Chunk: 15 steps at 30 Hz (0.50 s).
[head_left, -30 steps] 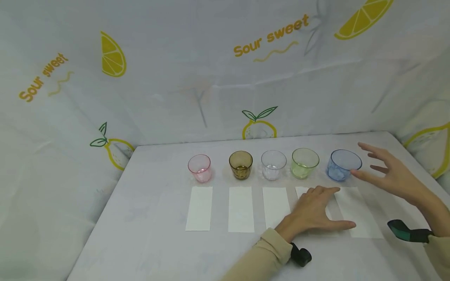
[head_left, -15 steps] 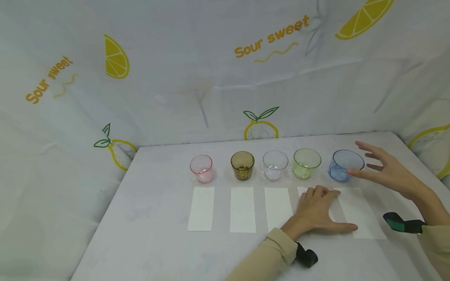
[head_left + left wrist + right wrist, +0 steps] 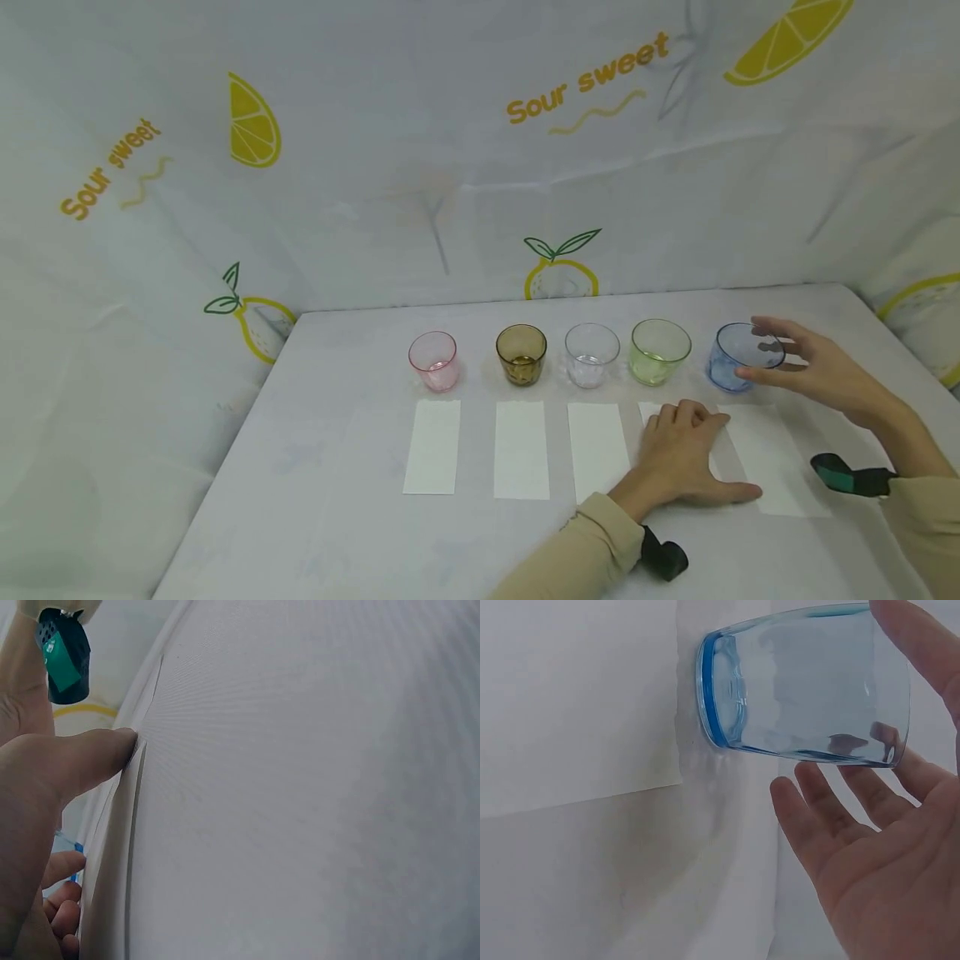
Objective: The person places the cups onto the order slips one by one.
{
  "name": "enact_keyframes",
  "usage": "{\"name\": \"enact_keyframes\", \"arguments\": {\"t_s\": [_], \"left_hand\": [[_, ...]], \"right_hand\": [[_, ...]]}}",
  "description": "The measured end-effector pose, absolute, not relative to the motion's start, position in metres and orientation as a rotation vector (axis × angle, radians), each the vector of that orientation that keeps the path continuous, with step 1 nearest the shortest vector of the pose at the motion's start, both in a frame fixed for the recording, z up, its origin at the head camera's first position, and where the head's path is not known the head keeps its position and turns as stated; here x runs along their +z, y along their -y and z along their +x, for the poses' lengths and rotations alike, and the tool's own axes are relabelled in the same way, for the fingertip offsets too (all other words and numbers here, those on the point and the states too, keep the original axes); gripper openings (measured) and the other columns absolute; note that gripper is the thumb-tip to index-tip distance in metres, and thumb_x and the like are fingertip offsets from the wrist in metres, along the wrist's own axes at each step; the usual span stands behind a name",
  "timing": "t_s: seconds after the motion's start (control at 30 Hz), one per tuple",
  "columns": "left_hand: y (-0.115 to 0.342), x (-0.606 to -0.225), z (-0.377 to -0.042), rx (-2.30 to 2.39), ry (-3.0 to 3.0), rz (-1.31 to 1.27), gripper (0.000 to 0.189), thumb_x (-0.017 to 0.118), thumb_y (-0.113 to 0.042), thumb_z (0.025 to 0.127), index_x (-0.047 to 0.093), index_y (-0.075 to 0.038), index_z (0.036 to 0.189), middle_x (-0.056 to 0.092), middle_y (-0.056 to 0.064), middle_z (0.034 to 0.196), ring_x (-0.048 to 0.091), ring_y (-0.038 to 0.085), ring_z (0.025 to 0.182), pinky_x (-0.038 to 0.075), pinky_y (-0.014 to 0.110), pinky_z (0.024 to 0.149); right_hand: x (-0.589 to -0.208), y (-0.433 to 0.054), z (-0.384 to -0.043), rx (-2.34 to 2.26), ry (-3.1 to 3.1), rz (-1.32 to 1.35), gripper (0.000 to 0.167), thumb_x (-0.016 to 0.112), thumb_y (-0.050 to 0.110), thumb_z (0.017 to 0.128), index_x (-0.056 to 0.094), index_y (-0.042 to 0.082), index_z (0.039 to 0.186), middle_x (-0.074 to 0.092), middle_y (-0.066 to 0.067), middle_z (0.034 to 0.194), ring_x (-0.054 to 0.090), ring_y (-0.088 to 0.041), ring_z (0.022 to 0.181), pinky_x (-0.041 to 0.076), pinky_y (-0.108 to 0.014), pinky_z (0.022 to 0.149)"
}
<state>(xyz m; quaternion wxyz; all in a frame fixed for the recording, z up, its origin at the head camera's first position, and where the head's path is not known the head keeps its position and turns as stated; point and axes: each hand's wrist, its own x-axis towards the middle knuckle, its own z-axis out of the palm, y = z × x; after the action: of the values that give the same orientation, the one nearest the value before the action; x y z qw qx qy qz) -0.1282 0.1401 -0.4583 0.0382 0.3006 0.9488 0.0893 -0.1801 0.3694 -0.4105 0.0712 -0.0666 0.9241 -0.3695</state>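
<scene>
A blue-tinted glass point(image 3: 724, 368) stands upright at the right end of a row of glasses. My right hand point(image 3: 832, 372) is around its right side, thumb on the near side and fingers on the far side. In the right wrist view the thumb overlaps the rim of the blue glass point(image 3: 802, 682), and several fingers show a gap from its wall. My left hand point(image 3: 675, 457) rests low over two white paper strips, thumb and forefinger spread. Its thumb tip is at the near part of the rightmost paper strip point(image 3: 776, 458), its forefinger near the far edge.
Left of the blue glass stand a green glass point(image 3: 658, 358), a clear glass point(image 3: 591, 362), a brown glass point(image 3: 521, 362) and a pink glass point(image 3: 437, 367). White paper strips point(image 3: 522, 450) lie in front of them on the white table point(image 3: 315, 467). A lemon-print cloth point(image 3: 375, 167) hangs behind.
My right hand has moved in from beside the blue glass to surround its right side. My left hand stays almost in place. The view has shifted slightly.
</scene>
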Motion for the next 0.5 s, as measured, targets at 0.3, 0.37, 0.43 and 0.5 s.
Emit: {"name": "enact_keyframes", "arguments": {"t_s": [0.3,0.37,0.43,0.5], "left_hand": [[-0.1398,-0.4582,-0.128,0.276,-2.912,0.925,0.085,0.06,-0.085,0.077,0.041,-0.047,0.151,0.042,-0.023,0.136,0.041,0.0,0.116,0.034,0.017,0.092],[-0.1396,-0.4584,-0.1279,0.276,-2.918,0.926,0.086,0.061,-0.085,0.077,0.041,-0.047,0.151,0.043,-0.024,0.136,0.042,0.0,0.116,0.034,0.017,0.092],[-0.1394,-0.4587,-0.1278,0.273,-2.924,0.926,0.086,0.061,-0.086,0.076,0.041,-0.048,0.151,0.043,-0.024,0.136,0.042,0.0,0.115,0.033,0.017,0.091],[-0.1394,-0.4588,-0.1276,0.266,-2.93,0.925,0.086,0.061,-0.086,0.076,0.041,-0.048,0.151,0.043,-0.024,0.135,0.042,0.0,0.115,0.033,0.017,0.091]], "right_hand": [[-0.4161,-0.37,-0.1788,-1.106,-2.86,-0.181,0.085,0.072,0.032,0.095,0.026,0.006,0.161,0.038,-0.024,0.151,0.029,0.026,0.097,0.041,-0.076,0.09],[-0.4157,-0.3703,-0.178,-1.095,-2.869,-0.171,0.086,0.073,0.033,0.095,0.026,0.006,0.161,0.038,-0.028,0.151,0.028,0.028,0.095,0.042,-0.075,0.09],[-0.4148,-0.3716,-0.1767,-1.083,-2.879,-0.164,0.087,0.074,0.033,0.094,0.025,0.006,0.161,0.039,-0.03,0.151,0.027,0.028,0.095,0.044,-0.073,0.088],[-0.4136,-0.3746,-0.1748,-1.076,-2.898,-0.155,0.087,0.075,0.033,0.094,0.027,0.008,0.161,0.047,-0.012,0.15,0.029,0.03,0.094,0.054,-0.054,0.089]]}}
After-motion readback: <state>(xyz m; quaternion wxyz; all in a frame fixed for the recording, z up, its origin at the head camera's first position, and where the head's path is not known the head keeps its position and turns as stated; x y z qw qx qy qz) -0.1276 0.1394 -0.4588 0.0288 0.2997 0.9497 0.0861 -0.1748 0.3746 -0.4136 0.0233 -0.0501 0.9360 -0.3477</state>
